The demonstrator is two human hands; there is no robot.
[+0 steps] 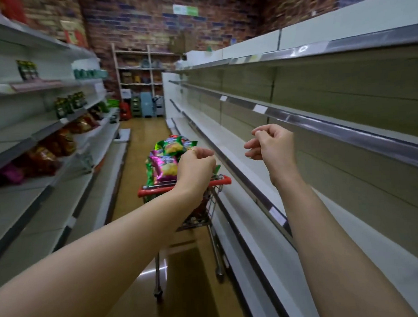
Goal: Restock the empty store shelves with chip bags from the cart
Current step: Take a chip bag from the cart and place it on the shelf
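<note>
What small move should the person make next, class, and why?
Probably lower the left hand onto the top chip bag and grip it: that hand and the right hand hold nothing, the cart is loaded, and the shelves at right are bare.

A store aisle, seen over two bare forearms. The left hand (pixel 196 167) and right hand (pixel 273 144) are both raised, fingers curled, holding nothing. Just beyond the left hand stands a red-handled cart (pixel 154 191) heaped with green and pink chip bags (pixel 166 160). The right-hand shelves (pixel 321 127) stand bare, while the left-hand shelves (pixel 23 147) hold a few bags.
</note>
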